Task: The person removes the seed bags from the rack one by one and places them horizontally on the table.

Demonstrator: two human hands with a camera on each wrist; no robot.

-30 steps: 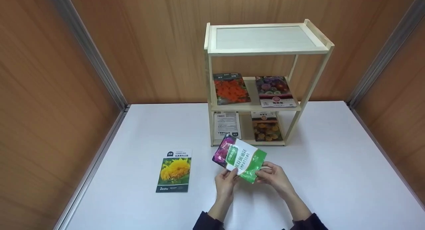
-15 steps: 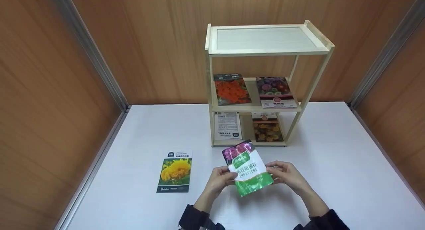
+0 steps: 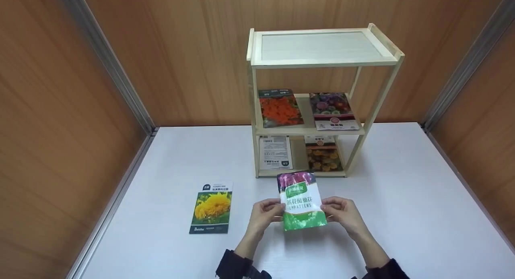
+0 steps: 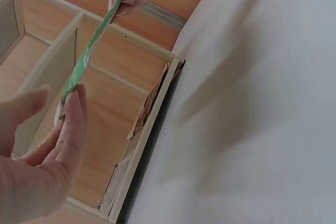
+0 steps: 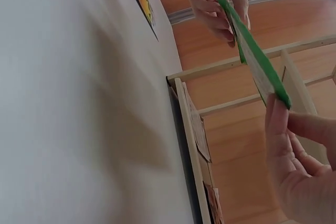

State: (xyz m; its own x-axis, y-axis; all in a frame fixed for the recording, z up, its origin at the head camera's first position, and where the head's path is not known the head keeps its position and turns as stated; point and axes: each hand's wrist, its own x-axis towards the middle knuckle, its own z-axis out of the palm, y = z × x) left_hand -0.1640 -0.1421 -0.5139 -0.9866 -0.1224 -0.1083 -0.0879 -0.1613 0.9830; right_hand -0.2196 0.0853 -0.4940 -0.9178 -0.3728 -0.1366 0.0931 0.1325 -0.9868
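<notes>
A seed packet (image 3: 302, 202) with a purple flower picture, a white middle and a green lower band is held upright to the viewer, in front of the shelf. My left hand (image 3: 263, 216) pinches its left edge between thumb and fingers. On the opposite edge, my right hand (image 3: 345, 215) pinches it in the same way. Both wrist views show the packet edge-on, raised above the table, its shadow falling on the white surface. A second seed packet (image 3: 211, 212), with a yellow flower on it, lies flat on the table left of my hands.
Behind the hands stands a pale wooden shelf (image 3: 310, 131). Its middle level bears an orange-flower packet (image 3: 281, 109) and a purple-flower packet (image 3: 333, 110). Below lie a packet showing its printed back (image 3: 275, 153) and a yellow-orange-flower packet (image 3: 324, 156). Wooden panels enclose the table.
The held packet has turned from a slant to nearly straight, its picture end swinging up and right. Both hands have shifted to its side edges. The shelf and the other packets stay put.
</notes>
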